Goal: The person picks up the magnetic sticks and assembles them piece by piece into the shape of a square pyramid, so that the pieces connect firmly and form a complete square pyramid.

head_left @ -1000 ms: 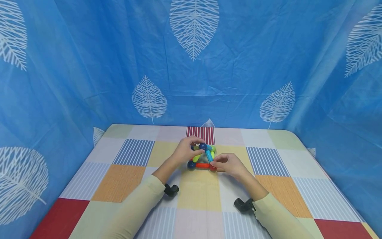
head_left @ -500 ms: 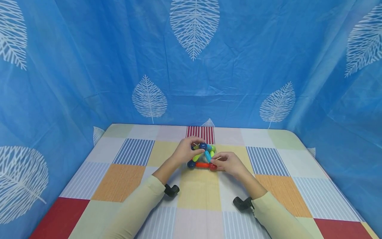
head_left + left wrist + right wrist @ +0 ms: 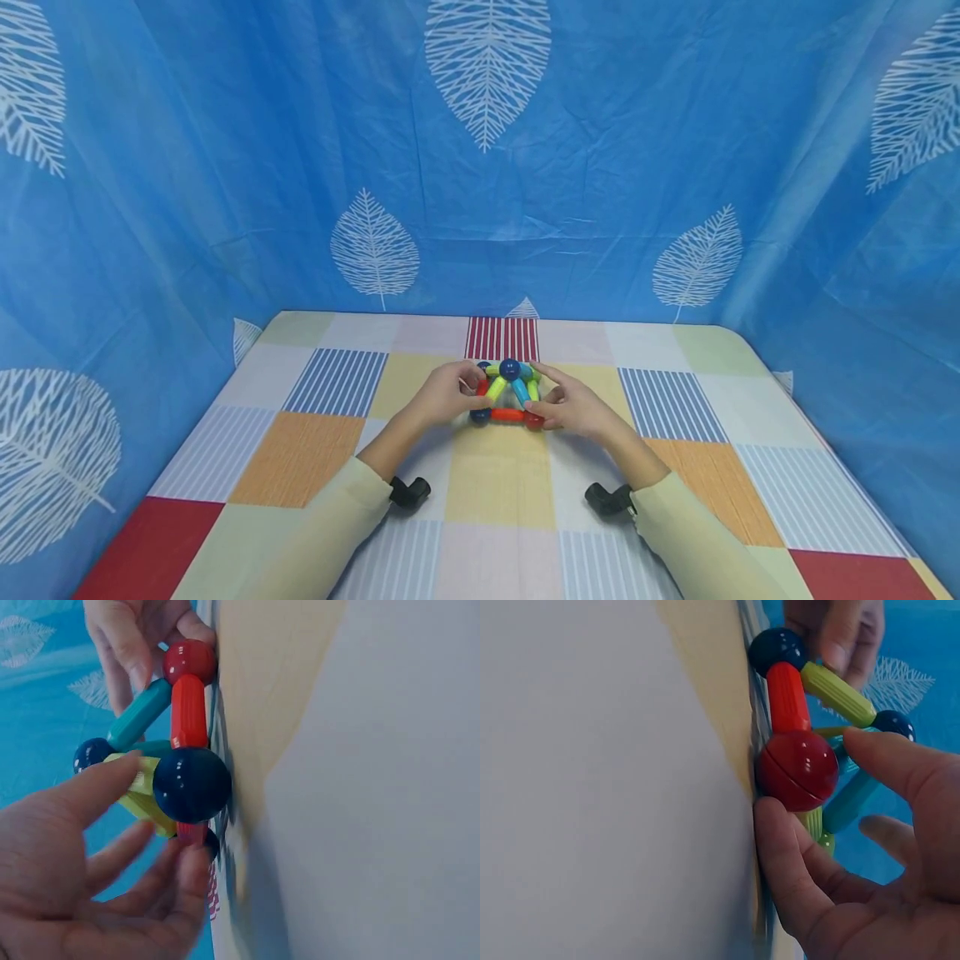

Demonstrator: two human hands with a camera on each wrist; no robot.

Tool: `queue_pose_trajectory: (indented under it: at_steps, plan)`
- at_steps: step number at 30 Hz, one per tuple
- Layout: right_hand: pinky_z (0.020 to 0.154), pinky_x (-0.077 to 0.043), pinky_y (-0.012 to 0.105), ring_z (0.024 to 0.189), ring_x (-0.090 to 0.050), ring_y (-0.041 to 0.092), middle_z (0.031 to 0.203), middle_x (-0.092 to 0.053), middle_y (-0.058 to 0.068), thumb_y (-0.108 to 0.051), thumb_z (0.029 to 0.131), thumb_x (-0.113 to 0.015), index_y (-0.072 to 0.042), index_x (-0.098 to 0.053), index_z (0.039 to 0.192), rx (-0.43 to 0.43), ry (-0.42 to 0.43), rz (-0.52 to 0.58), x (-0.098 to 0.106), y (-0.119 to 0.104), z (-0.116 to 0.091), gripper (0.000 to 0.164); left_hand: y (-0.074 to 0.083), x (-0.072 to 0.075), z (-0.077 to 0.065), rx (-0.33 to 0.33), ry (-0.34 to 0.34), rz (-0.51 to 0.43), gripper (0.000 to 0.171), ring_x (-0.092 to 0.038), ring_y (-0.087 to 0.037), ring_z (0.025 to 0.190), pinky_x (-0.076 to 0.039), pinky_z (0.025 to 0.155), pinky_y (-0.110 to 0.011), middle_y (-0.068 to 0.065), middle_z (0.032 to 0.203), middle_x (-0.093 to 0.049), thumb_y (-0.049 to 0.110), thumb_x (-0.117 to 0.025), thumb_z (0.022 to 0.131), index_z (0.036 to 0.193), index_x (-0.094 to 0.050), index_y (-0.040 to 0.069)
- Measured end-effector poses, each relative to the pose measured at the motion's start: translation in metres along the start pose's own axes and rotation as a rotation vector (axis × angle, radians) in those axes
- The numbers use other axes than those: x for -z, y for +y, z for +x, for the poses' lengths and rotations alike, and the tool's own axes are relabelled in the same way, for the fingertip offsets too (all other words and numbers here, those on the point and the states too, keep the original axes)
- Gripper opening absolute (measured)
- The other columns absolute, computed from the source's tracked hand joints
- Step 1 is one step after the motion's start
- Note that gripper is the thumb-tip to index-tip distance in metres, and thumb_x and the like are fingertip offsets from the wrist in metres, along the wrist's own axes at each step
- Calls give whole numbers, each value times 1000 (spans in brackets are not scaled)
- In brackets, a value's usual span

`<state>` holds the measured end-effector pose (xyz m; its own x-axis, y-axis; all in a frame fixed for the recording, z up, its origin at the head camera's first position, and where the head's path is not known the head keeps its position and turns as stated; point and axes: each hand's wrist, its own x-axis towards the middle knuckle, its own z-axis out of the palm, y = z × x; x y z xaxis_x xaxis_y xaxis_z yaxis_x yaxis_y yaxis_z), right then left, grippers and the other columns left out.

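Observation:
A pyramid of magnetic rods and balls (image 3: 508,414) stands on the table. Its dark blue top ball (image 3: 510,369) joins sloping yellow-green and light blue rods. Red rods, a red ball (image 3: 799,771) and a dark blue ball (image 3: 193,785) form part of its base. My left hand (image 3: 442,395) holds the left side, thumb by the yellow-green rod (image 3: 144,780) and fingers at the red rod behind the front blue ball. My right hand (image 3: 576,406) holds the right side, thumb by the light blue rod (image 3: 521,391) and a finger against the red ball. Fingers hide some joints.
A patchwork-patterned cloth (image 3: 502,483) covers the table. Blue curtains (image 3: 600,167) with white leaf prints hang behind it and at both sides. Black wrist devices (image 3: 409,493) sit at both sleeve cuffs.
My left hand has moved from near the top ball down and left to the lower left side, uncovering the yellow-green rod. My right hand stays at the right corner, with a finger now stretched toward the back.

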<state>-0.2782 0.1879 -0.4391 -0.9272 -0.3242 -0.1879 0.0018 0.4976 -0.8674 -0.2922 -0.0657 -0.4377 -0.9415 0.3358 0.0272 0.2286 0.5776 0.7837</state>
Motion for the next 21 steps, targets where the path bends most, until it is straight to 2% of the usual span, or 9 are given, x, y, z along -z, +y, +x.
queue_pose_trajectory:
  at_steps: [3, 6, 11, 16, 21]
  plan:
    - [70, -58, 32, 76, -71, 21, 98, -69, 14, -26, 96, -73, -24, -35, 160, 2, -24, -23, 2, 0, 1, 74, -3, 2, -4, 51, -72, 6, 36, -60, -17, 83, -53, 67, -28, -6, 97, -68, 19, -87, 83, 110, -69, 6]
    - [69, -57, 32, 76, -71, 20, 99, -69, 14, -25, 96, -73, -23, -37, 159, 1, -31, -29, 2, 0, 2, 73, -4, 4, -6, 69, -110, -5, 34, -61, -18, 83, -53, 66, -28, -5, 96, -69, 17, -88, 81, 107, -68, 8]
    - [69, -56, 31, 78, -70, 19, 99, -70, 14, -25, 95, -75, -23, -37, 159, 0, -34, -14, 2, 2, 2, 75, -5, 6, -6, 60, -137, -20, 28, -63, -17, 87, -54, 70, -29, -4, 94, -70, 14, -89, 79, 99, -70, 10]
    - [70, -57, 32, 77, -70, 22, 97, -70, 13, -23, 93, -77, -21, -41, 154, -12, -20, 20, 3, 2, 3, 71, -8, 6, -6, 39, -151, -39, 27, -62, -16, 87, -53, 70, -28, -4, 93, -69, 13, -88, 80, 99, -70, 10]
    - [72, -60, 34, 77, -71, 23, 96, -69, 14, -19, 92, -78, -13, -46, 144, -16, -33, 44, 2, 1, 3, 61, -10, 5, -5, 55, -148, -76, 19, -65, -17, 78, -53, 65, -29, -6, 91, -66, 19, -82, 88, 100, -70, 11]
